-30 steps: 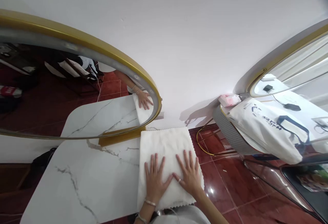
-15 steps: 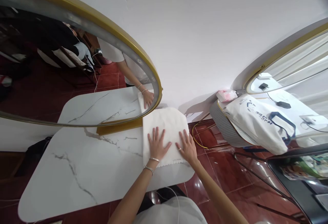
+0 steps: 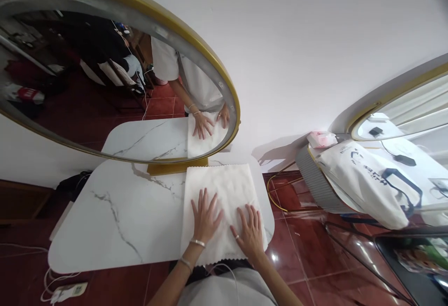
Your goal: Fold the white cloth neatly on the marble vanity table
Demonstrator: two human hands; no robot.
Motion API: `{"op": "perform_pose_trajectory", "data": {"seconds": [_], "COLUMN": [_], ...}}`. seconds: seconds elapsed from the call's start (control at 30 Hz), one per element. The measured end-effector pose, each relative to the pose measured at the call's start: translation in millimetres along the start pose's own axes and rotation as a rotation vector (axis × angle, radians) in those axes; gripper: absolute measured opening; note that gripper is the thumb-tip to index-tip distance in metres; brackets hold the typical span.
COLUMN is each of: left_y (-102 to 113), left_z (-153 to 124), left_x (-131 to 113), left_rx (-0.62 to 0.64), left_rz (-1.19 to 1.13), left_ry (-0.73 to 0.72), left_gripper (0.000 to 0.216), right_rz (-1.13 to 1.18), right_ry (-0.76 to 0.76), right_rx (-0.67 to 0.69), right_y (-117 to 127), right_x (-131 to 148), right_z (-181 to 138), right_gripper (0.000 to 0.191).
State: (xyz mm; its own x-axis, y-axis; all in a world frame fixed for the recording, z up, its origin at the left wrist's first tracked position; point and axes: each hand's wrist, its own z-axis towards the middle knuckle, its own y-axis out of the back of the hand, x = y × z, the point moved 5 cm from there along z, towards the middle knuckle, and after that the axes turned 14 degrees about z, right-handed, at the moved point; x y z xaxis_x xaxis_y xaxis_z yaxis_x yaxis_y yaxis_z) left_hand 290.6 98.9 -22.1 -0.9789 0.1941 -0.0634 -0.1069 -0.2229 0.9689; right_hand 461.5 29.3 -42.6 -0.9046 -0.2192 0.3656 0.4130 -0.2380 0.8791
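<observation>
A white cloth (image 3: pixel 224 187), soft in nap and nearly square, with scalloped edges, was spread at the right end of the bench (image 3: pixel 122 231), its near edge overhanging. It was pressed from above by the left hand (image 3: pixel 205 217), banded at the wrist, and by the right hand (image 3: pixel 249 236), on which a ring was worn. In each grip the fingers were fanned apart, laid flat, with nothing clamped. The bench was topped in smooth white, grey-veined like marble, its corners rounded. Beyond the hands a round mirror (image 3: pixel 115 86) was held in a gold rim on a gold base (image 3: pixel 171 167). Farther to the right, a pale bag (image 3: pixel 364 180), printed in dark letters and fitted with a dark blue strap, was laid over a grey ribbed cabinet (image 3: pixel 315 187); its contents could not be seen. A pink-and-white packet (image 3: pixel 321 139) was set beside it. Half a second before, the cloth had been placed farther in, with a strip of bench bared along the near edge.
</observation>
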Motion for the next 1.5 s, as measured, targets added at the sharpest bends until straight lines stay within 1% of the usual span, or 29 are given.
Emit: {"op": "perform_pose_trajectory", "data": {"seconds": [0.1,0.17,0.23,0.3,0.37,0.43,0.5,0.57,0.67,0.77,0.83,0.9,1.0,1.07,1.17,1.2,1.27,1.33,1.4,1.5], "left_y": [-11,-22,-31,-35,-35,-32,-29,-25,-22,-21,-24,-27,-34,-35,-32,-30,-26,-22,-18,-14], "left_z": [47,75,93,102,103,100,93,85,71,66,68,75,88,95,98,96,90,83,74,63], "left_x": [7,7,4,5,9,16,22,24,16,0,-8,-13,-12,-9,2,7,22,41,65,105], "left_rx": [-0.032,-0.026,-0.018,-0.025,-0.037,-0.043,-0.043,-0.040,-0.032,-0.024,-0.017,-0.008,0.012,0.025,0.016,0.007,-0.012,-0.025,-0.032,-0.038], "left_rz": [-0.029,-0.038,-0.043,-0.044,-0.038,-0.024,-0.006,0.009,0.006,-0.007,-0.009,-0.014,-0.029,-0.034,-0.035,-0.035,-0.025,0.000,0.031,0.058], "left_ry": [0.111,0.146,0.134,0.127,0.129,0.133,0.139,0.149,0.121,0.030,0.005,0.026,0.077,0.081,0.104,0.126,0.183,0.234,0.289,0.367], "left_gripper": [0.052,0.053,0.054,0.056,0.059,0.063,0.064,0.064,0.064,0.055,0.050,0.051,0.050,0.050,0.052,0.054,0.057,0.059,0.060,0.062], "right_rz": [-0.010,-0.024,-0.040,-0.052,-0.056,-0.050,-0.034,-0.020,-0.011,-0.013,-0.015,-0.018,-0.011,0.002,0.024,0.032,0.059,0.098,0.136,0.178], "right_ry": [-0.036,-0.048,-0.070,-0.097,-0.104,-0.069,-0.014,0.020,0.019,-0.008,-0.037,-0.073,-0.101,-0.100,-0.115,-0.121,-0.089,-0.002,0.084,0.147], "right_rx": [0.013,0.036,0.042,0.046,0.065,0.119,0.183,0.220,0.213,0.187,0.172,0.162,0.162,0.162,0.153,0.157,0.192,0.255,0.318,0.366], "right_y": [0,-1,-1,-1,0,0,0,2,5,5,3,0,-4,-5,-5,-5,-8,-14,-21,-32], "right_x": [-7,-9,-10,-11,-10,-5,3,10,16,19,21,22,22,19,16,17,24,40,60,89], "right_z": [6,11,16,21,25,24,17,6,-9,-17,-15,-10,0,7,14,15,17,19,22,30], "right_gripper": [0.071,0.070,0.070,0.071,0.071,0.069,0.070,0.073,0.076,0.075,0.074,0.073,0.071,0.066,0.058,0.057,0.062,0.069,0.073,0.078]}}
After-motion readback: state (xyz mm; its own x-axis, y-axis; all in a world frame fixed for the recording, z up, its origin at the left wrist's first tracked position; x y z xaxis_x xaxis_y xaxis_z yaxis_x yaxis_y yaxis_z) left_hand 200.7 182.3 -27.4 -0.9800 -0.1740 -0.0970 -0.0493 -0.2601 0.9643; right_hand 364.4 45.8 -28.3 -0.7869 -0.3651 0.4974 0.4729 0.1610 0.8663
